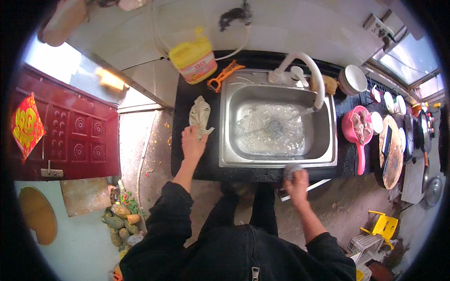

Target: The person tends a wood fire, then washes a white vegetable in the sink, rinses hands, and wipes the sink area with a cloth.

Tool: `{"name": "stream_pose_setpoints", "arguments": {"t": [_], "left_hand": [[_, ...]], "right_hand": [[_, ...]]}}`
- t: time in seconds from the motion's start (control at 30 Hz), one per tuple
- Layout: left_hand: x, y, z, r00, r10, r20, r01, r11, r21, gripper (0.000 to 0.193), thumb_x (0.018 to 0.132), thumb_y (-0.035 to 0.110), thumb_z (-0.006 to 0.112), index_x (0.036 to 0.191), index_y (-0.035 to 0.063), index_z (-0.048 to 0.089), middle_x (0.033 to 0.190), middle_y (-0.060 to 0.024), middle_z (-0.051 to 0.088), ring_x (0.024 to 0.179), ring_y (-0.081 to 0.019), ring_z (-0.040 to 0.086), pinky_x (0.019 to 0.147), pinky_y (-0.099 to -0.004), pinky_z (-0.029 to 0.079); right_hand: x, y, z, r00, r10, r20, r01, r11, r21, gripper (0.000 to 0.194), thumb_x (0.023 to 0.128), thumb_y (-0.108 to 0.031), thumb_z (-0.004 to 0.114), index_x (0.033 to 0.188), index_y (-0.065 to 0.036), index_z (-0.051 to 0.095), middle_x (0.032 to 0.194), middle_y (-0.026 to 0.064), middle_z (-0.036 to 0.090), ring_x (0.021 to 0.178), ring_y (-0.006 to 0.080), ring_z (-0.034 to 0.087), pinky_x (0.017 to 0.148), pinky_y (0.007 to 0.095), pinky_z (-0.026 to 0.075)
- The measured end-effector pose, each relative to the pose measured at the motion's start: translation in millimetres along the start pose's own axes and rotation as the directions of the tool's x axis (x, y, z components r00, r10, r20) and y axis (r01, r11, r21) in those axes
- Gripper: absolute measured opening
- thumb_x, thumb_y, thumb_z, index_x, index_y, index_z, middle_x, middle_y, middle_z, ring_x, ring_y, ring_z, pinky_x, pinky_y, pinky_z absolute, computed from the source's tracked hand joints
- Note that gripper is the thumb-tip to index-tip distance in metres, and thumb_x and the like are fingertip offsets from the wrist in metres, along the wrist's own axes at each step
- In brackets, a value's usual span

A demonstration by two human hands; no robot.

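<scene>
My left hand (194, 142) is on a crumpled light cloth (199, 112) lying on the black countertop (182, 154) left of the sink. At the counter's front edge, my right hand (298, 184) holds a grey scrubber or wadded cloth (292, 171), blurred. Between and beyond the hands is a stainless-steel sink (278, 164); water runs into its basin from a white curved faucet (318, 84). An orange peeler-like tool (225, 75) lies at the sink's back left corner, beside a yellow plastic jug (193, 58).
Right of the sink stand stacked bowls (354, 79), a pink strainer (361, 154) holding pieces of meat, and a round wooden chopping board (395, 151) with a dark-handled knife or cleaver (387, 140). A brown sponge (328, 84) sits behind the faucet. Vegetables (121, 224) lie on the floor at left.
</scene>
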State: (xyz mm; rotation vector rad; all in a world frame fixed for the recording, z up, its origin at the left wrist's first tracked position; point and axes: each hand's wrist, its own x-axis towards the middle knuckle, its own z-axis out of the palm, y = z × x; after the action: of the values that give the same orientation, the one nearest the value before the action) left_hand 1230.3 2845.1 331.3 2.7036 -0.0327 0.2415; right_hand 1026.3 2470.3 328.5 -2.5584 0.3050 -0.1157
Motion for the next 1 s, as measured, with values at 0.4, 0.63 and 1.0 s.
{"name": "stream_pose_setpoints", "arguments": {"t": [0.4,0.63,1.0], "left_hand": [[-27,-121,-183,0.884,-0.464,-0.057,0.264,0.597,-0.757,0.016,0.08,0.009,0.068,0.093,-0.0004,0.065,0.083,-0.0027,0.064,0.072,-0.0087,0.055,0.064,-0.025,0.044],[-85,-183,-215,0.805,-0.592,0.051,0.428,0.517,-0.741,0.01,0.085,0.006,0.066,0.094,0.0047,0.061,0.082,0.0027,0.06,0.073,-0.0056,0.053,0.068,-0.0209,0.04],[-16,-84,-187,0.913,-0.29,0.288,0.389,0.402,-0.829,0.013,0.084,0.003,0.062,0.096,0.0035,0.058,0.088,-0.0009,0.061,0.082,-0.0085,0.057,0.075,-0.023,0.044]], "right_hand": [[105,-322,201,0.836,-0.469,0.286,0.209,0.754,0.623,0.04,0.07,-0.023,0.074,0.103,-0.005,0.058,0.103,0.0169,0.056,0.102,0.0372,0.056,0.083,0.0463,0.047],[222,-319,157,0.857,-0.457,0.24,0.467,0.884,0.017,0.049,0.072,-0.021,0.071,0.119,-0.019,0.056,0.118,0.0071,0.06,0.11,0.0331,0.056,0.088,0.0496,0.046],[27,-224,121,0.516,-0.804,0.296,0.744,0.592,0.311,0.035,0.069,-0.008,0.064,0.102,-0.02,0.061,0.108,0.0019,0.059,0.103,0.0263,0.055,0.087,0.043,0.043]]}}
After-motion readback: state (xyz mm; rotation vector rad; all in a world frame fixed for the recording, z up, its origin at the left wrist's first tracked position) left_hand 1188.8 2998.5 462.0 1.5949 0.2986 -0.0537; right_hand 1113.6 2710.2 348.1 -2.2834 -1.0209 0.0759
